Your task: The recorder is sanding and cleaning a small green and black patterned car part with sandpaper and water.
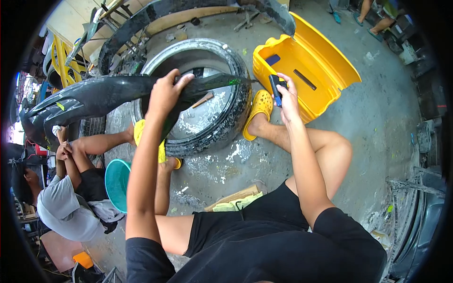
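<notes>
A long glossy black car bumper (111, 92) lies across an upturned tire (236, 118), its narrow right end reaching toward my right hand. My left hand (165, 92) is closed over the bumper's upper edge near the tire's middle. Green smears show on the bumper. In my right hand (289, 101) is a small black and blue block-shaped tool (275, 90), held upright between thumb and fingers, apart from the bumper. Its exact kind is unclear. At the far left, a co-worker (71, 207) sits with hands near the bumper's other end.
A yellow plastic shell (349, 75) holding a brown strip stands right of the tire. A teal bucket (116, 184) is beside the co-worker. My yellow clog (259, 113) rests by the tire. Behind the tire curves another dark bumper (167, 12). Cardboard (236, 197) lies between my legs.
</notes>
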`<action>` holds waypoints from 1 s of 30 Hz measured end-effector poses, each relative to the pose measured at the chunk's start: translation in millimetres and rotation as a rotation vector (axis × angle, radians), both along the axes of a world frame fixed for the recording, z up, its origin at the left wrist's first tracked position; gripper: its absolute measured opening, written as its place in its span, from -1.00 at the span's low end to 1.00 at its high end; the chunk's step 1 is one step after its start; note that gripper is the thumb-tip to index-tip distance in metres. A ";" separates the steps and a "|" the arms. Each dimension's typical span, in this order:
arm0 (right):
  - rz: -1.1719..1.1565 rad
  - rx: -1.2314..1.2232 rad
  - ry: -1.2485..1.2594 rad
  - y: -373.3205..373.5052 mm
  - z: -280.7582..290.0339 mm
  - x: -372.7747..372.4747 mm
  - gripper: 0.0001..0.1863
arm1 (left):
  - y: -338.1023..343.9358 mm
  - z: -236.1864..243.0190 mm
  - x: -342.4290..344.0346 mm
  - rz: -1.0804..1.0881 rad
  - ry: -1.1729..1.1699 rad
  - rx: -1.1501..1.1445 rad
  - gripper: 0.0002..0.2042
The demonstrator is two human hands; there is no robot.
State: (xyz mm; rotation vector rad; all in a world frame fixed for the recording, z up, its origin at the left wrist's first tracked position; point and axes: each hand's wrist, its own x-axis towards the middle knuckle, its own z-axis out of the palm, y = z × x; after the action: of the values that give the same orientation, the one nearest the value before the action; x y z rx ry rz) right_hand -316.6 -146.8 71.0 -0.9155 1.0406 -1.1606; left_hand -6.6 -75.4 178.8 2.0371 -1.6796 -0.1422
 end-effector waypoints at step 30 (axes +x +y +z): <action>-0.152 -0.700 0.949 19.7 -41.5 147.8 -0.66 | -7.2 -67.9 -37.3 0.123 0.223 0.272 -0.46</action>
State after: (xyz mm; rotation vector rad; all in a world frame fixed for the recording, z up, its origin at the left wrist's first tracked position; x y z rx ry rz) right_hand -168.8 -127.1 29.5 -2.0964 1.4807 -1.2504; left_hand -43.9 -82.6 110.8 2.2187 -1.4578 -0.5617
